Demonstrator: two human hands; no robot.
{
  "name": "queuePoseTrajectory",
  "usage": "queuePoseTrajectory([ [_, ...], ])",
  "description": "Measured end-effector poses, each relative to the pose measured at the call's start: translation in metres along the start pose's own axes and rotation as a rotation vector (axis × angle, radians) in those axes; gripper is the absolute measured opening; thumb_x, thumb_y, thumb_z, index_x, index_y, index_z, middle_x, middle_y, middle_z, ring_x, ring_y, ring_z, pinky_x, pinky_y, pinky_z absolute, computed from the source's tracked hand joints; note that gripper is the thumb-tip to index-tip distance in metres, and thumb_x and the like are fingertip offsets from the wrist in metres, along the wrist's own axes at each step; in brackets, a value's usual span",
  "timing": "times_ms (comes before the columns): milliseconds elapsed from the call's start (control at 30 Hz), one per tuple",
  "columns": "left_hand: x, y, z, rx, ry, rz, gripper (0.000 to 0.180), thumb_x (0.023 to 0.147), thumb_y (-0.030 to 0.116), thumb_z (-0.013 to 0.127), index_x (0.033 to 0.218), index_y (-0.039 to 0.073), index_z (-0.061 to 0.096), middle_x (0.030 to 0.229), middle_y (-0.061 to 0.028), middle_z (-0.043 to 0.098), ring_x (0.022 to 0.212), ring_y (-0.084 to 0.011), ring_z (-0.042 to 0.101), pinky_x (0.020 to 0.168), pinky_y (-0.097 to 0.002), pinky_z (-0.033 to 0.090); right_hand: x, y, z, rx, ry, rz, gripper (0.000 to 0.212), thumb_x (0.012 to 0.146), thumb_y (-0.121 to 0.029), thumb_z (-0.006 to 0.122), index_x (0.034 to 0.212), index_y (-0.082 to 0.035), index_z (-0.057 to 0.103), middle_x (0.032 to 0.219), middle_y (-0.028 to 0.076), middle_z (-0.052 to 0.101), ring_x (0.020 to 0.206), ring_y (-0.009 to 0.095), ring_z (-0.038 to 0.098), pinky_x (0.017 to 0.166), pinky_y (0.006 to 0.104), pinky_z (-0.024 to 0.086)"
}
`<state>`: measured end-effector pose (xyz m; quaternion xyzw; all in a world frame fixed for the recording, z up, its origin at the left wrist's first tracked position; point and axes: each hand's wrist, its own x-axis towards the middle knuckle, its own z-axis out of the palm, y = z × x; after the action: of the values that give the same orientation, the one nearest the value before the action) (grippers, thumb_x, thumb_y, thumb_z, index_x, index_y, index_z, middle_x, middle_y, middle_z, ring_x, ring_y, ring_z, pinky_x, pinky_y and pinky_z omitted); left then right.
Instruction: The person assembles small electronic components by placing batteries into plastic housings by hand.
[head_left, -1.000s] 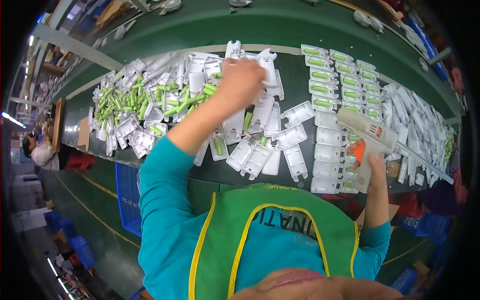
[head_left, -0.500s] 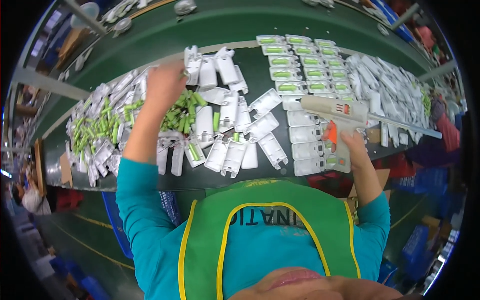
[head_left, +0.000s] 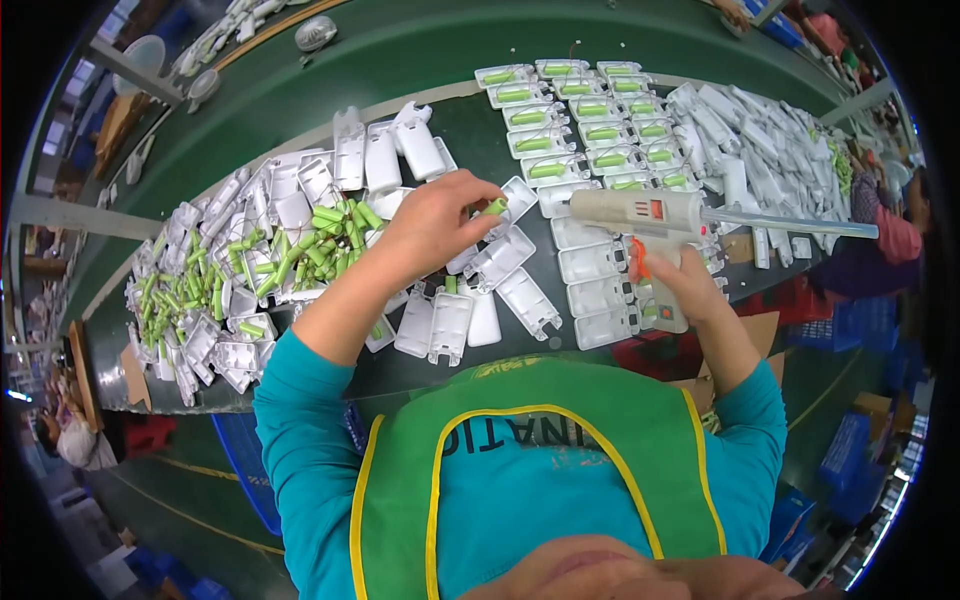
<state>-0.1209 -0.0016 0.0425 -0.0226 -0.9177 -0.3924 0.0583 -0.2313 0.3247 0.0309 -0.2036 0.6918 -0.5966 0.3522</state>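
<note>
Head view: a green cylinder (head_left: 496, 206) juts from the pinching left hand (head_left: 440, 220); right hand (head_left: 688, 284) clasps a glue gun (head_left: 622, 208).

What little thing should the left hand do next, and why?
Maybe the left hand should carry its green cylinder rightward to an empty white case, because the filled cases farther up that column each hold one.

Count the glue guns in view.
1: the beige glue gun, held in the right hand near the columns of white plastic housings. Any under the piles would be hidden.
</note>
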Motion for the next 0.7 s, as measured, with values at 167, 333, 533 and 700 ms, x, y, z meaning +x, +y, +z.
queuePoseTrajectory([
  [167,0.031,0.012,0.02,-0.136,-0.052,-0.048,0.031,0.083,0.002,0.061,0.113,0.008,0.06,0.082,-0.0015,0.058,0.066,-0.0068,0.054,0.062,-0.0242,0.045,-0.005,0.007,-0.014,-0.011,0.023,0.063,0.033,0.087,-0.021,0.062,0.109,0.002,0.053,0.087,0.008,0.061,0.079,0.015,0.058,0.074,0.0306,0.048],
  [333,0.057,-0.005,0.058,-0.681,-0.096,-0.249,0.018,0.08,-0.003,0.06,0.096,0.004,0.057,0.087,-0.0041,0.062,0.076,-0.0119,0.066,0.068,-0.026,0.052,-0.01,0.013,-0.019,0.034,0.019,0.082,0.041,0.087,-0.019,0.061,0.121,0.001,0.049,0.096,0.009,0.062,0.085,0.016,0.06,0.072,0.0306,0.048],
  [533,0.075,-0.003,0.092,-0.422,0.088,-0.277,0.014,0.079,0.008,0.067,0.085,0.006,0.054,0.076,-0.0063,0.061,0.077,-0.0209,0.066,0.068,-0.0347,0.05,-0.018,0.001,-0.019,0.163,0.051,0.106,0.043,0.088,-0.029,0.061,0.121,-0.003,0.053,0.105,0.008,0.065,0.1,0.016,0.061,0.073,0.0285,0.05],
  [700,0.076,-0.007,0.106,0.122,0.133,-0.025,0.018,0.071,0.013,0.073,0.077,0.009,0.057,0.081,-0.0077,0.06,0.08,-0.0306,0.055,0.072,-0.0413,0.044,-0.021,0.007,-0.028,0.212,0.004,0.135,0.046,0.088,-0.032,0.062,0.122,-0.003,0.052,0.106,0.008,0.066,0.099,0.016,0.061,0.071,0.0284,0.05],
])
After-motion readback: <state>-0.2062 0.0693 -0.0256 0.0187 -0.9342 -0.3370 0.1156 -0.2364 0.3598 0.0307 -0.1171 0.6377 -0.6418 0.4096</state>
